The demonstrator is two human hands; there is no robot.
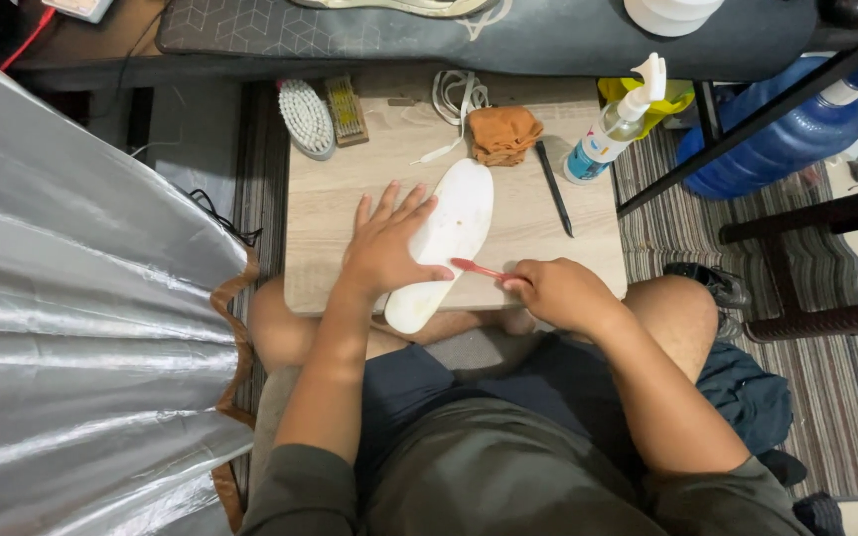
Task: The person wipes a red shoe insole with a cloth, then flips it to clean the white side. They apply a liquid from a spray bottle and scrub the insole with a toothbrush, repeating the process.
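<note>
Left hand: the left hand (386, 248) lies flat with fingers spread, pressing down on the long white foam shoe insole (444, 238) — thumb laid across its lower half.
Right hand: the right hand (558, 291) is closed around the handle of a thin red toothbrush (479, 269), whose head end touches the insole's right edge.
Insole: it lies at a slant on the small pale wooden table (330, 218), heel end hanging just over the near edge above the person's lap.
Step in hand: by the look of it, scrubbing the insole's surface with the brush while the other hand pins it.
Next move: it would call for short strokes under steady downward hold, since the overhanging end could tip or slide.
Near the far edge: a crumpled orange-brown cloth (503, 133) just beyond the insole's toe, a white oval bristle brush (307, 117), a small wooden-backed brush (346, 110) beside it.
Right side: a black pen-like stick (553, 187) and a clear spray bottle with white trigger (616, 124) — both apart from the insole.
</note>
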